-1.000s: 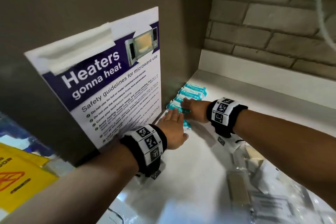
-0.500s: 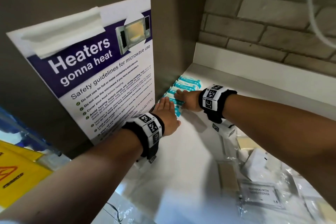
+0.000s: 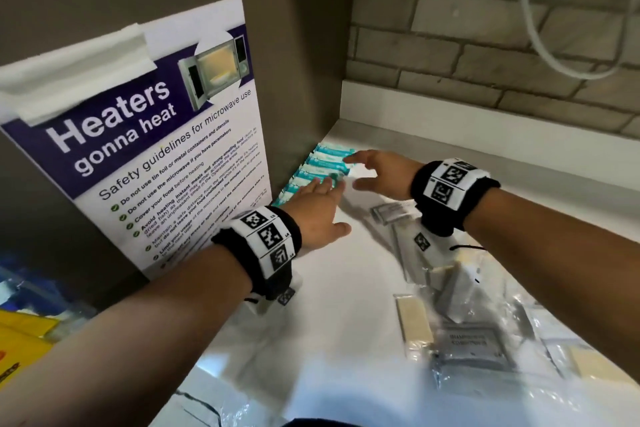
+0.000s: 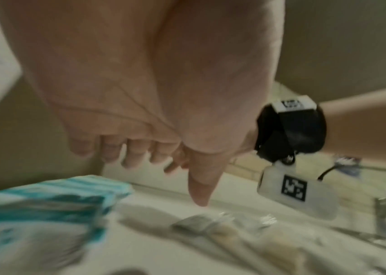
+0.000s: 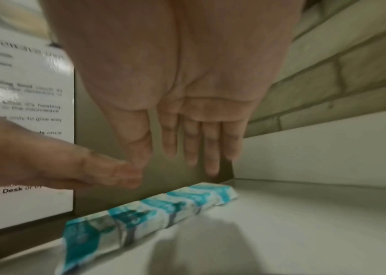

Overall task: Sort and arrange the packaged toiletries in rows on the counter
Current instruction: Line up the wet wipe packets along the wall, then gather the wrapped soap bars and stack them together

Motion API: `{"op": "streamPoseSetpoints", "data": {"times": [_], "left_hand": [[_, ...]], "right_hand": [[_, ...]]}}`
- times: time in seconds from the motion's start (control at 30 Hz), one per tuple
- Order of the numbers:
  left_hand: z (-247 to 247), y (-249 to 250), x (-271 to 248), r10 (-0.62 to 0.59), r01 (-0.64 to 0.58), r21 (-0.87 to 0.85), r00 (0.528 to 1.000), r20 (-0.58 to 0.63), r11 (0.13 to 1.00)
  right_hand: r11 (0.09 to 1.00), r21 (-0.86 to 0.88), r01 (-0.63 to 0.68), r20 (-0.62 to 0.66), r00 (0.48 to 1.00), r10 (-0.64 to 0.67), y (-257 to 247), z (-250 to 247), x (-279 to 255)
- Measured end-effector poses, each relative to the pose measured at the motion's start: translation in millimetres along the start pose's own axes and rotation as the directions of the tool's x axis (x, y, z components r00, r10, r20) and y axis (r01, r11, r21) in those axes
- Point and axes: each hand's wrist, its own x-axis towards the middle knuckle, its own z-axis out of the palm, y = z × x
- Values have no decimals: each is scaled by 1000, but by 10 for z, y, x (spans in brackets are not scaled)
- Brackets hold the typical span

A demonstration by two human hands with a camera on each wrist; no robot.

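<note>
A row of several teal-and-white packets [image 3: 323,166] lies on the white counter [image 3: 332,291] against the dark side panel. My left hand [image 3: 332,208] hovers over the near end of the row with straight fingers and holds nothing. My right hand [image 3: 360,172] hangs open over the far end, fingers spread, clear of the packets. The right wrist view shows the row [image 5: 154,210] below the right hand [image 5: 175,163], with the left hand's fingers [image 5: 116,171] beside it. In the blurred left wrist view, the left hand [image 4: 163,167] floats above the teal packets [image 4: 46,201].
A loose heap of clear-wrapped toiletries [image 3: 471,347] covers the right of the counter, with one packet [image 3: 394,213] just under my right wrist. A microwave safety poster [image 3: 156,149] hangs on the left panel. A brick wall [image 3: 485,45] stands behind. Yellow items [image 3: 20,340] lie lower left.
Both hands have lifted off the teal row. The right hand, which pressed on the packets, has drawn back to the right and spread its fingers. The head view has shifted.
</note>
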Motion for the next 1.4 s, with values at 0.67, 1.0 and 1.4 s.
{"op": "streamPoseSetpoints", "data": {"times": [0.67,1.0,1.4], "left_hand": [[476,993,-255,353,-400,169,901,253,901],[473,1143,-306,212,-247,148,952,221,958],[148,1494,-49,194,-202,-434,979,-65,878]], "right_hand": [[895,-355,-270,111,939,327,503,327,-1279],[930,-134,-341,-26,940,341,655,247,-1299],[903,-128,-410,159,890,427,1093,-110,-2462]]}}
